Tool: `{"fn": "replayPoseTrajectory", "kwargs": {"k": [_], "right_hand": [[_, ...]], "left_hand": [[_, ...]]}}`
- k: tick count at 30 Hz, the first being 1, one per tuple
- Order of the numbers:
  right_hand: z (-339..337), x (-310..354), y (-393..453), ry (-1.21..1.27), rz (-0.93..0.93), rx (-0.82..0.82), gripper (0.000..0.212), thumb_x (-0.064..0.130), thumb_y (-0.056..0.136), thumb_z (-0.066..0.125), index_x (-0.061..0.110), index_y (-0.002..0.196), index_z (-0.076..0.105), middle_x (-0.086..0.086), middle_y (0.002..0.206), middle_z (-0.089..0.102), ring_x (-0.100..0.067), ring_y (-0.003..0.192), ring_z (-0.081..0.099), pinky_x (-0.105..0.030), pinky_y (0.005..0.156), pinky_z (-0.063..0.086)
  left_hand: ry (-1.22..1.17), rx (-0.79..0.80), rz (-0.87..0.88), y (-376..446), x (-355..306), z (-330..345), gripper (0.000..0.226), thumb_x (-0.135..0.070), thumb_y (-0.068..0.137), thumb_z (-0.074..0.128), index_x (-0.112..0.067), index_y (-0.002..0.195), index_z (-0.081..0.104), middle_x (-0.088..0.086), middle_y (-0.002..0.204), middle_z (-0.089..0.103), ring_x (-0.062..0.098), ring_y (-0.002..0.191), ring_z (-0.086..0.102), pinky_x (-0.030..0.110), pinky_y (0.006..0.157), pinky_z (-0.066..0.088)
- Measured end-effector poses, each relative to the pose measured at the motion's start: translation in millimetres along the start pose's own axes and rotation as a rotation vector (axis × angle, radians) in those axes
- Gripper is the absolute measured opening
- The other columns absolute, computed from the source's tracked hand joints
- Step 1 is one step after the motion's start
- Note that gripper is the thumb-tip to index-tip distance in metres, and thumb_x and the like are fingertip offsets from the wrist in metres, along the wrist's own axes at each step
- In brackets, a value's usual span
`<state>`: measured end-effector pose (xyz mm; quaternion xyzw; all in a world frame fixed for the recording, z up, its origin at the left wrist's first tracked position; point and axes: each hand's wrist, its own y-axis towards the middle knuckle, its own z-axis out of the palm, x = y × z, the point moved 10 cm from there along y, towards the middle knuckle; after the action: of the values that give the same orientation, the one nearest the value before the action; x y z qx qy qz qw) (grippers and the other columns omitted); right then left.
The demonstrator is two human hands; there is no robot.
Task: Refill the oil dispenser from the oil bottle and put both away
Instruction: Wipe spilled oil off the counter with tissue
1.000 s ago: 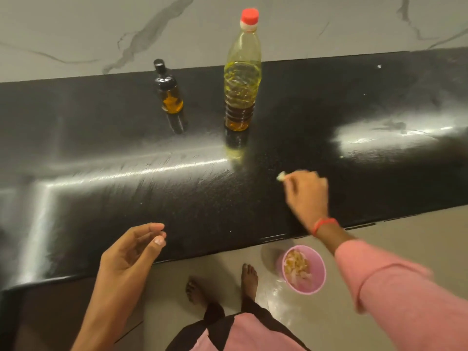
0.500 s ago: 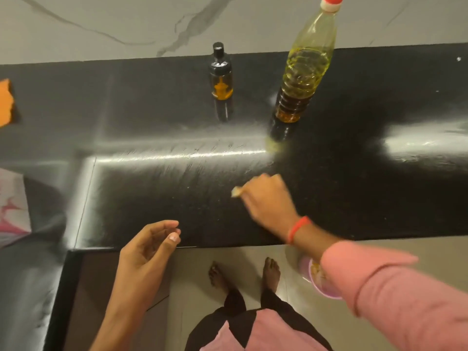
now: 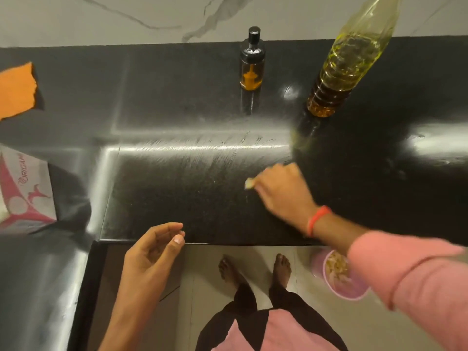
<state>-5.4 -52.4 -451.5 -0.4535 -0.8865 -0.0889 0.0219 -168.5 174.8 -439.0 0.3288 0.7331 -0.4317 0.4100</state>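
A small dark oil dispenser (image 3: 252,64) with a black cap stands upright at the back of the black counter (image 3: 177,178), holding a little amber oil. To its right stands the tall clear oil bottle (image 3: 352,64), partly full of yellow oil; its cap is out of frame. My right hand (image 3: 281,191) hovers low over the counter in front of the bottle, pinching a small pale scrap (image 3: 249,183) between its fingertips. My left hand (image 3: 154,252) floats at the counter's front edge, fingers loosely curled, holding nothing.
An orange cloth (image 3: 16,91) lies at the far left of the counter, and a white-and-pink box (image 3: 24,193) sits below it. A pink bowl (image 3: 339,277) of pale scraps stands on the floor by my bare feet (image 3: 255,268). A marble wall (image 3: 126,19) backs the counter.
My right hand has carried the pale scrap leftward over the counter. The view has shifted left, bringing the cloth and box into sight. My left hand stays at the counter's edge.
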Motion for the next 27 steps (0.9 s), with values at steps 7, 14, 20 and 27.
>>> {"fn": "replayPoseTrajectory", "kwargs": {"k": [7,14,20,27], "right_hand": [[11.2,6.4,86.1,0.109,0.306,0.0,0.014,0.015,0.091,0.058,0.018,0.094,0.071,-0.007,0.096,0.073,-0.032,0.095,0.066,-0.041,0.081,0.042],[13.6,86.9,16.6,0.114,-0.274,0.09,0.01,0.019,0.087,0.068,0.019,0.079,0.062,-0.005,0.075,0.062,-0.03,0.071,0.059,-0.04,0.064,0.04],[6.8,-52.8,115.3,0.036,0.414,-0.029,0.021,0.02,0.098,0.051,0.018,0.106,0.07,-0.008,0.108,0.072,-0.034,0.107,0.061,-0.043,0.089,0.04],[27.9,121.5,50.5,0.202,-0.045,0.118,0.016,0.008,0.074,0.069,0.019,0.087,0.068,-0.003,0.085,0.069,-0.028,0.083,0.065,-0.039,0.073,0.043]], "left_hand": [[-0.003,-0.02,-0.014,-6.6,13.1,-6.0,0.026,-0.009,0.095,0.07,-0.033,0.101,0.078,-0.007,0.103,0.081,0.013,0.102,0.076,0.023,0.094,0.058],[-0.066,-0.106,-0.026,-10.3,18.2,-28.5,0.021,-0.007,0.096,0.069,-0.022,0.108,0.077,-0.006,0.102,0.08,0.01,0.098,0.077,0.023,0.093,0.058],[-0.055,-0.084,-0.059,-20.2,27.9,-21.8,0.025,-0.009,0.096,0.07,-0.031,0.102,0.079,-0.004,0.104,0.08,0.013,0.101,0.076,0.018,0.089,0.058],[-0.018,0.005,0.014,-13.1,1.9,12.1,0.024,-0.008,0.096,0.07,-0.029,0.105,0.077,-0.005,0.105,0.08,0.013,0.102,0.076,0.017,0.089,0.057]]}}
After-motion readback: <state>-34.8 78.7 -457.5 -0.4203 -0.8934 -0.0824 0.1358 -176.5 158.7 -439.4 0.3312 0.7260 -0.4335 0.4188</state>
